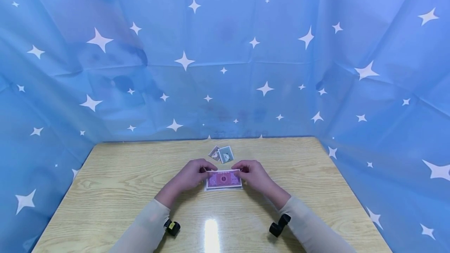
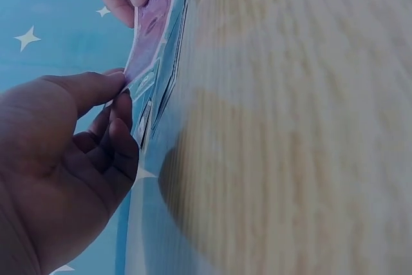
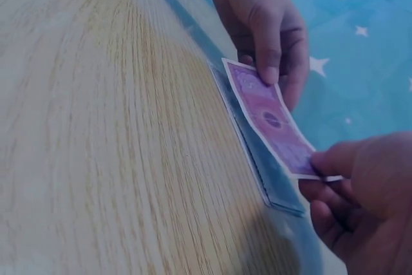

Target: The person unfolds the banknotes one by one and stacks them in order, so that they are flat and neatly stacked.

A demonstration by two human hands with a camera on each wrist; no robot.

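A pink-purple banknote (image 1: 224, 179) with a white border and a round central emblem is stretched between both hands over the table. My left hand (image 1: 192, 173) pinches its left end between thumb and fingers. At the other end, the thumb and fingers of my right hand (image 1: 256, 175) pinch the corner. In the right wrist view the note (image 3: 267, 117) bows slightly, raised above a flat, clear bluish sleeve (image 3: 281, 189) lying on the tabletop. From the left wrist, both hands show at the ends of the note (image 2: 152, 27), with the sleeve close beside it.
Two small picture cards, one brownish (image 1: 214, 153) and one grey-green (image 1: 226, 154), overlap on the wooden table (image 1: 133, 175) just beyond the hands. A blue curtain (image 1: 225, 50) with white stars hangs behind the table and along its sides.
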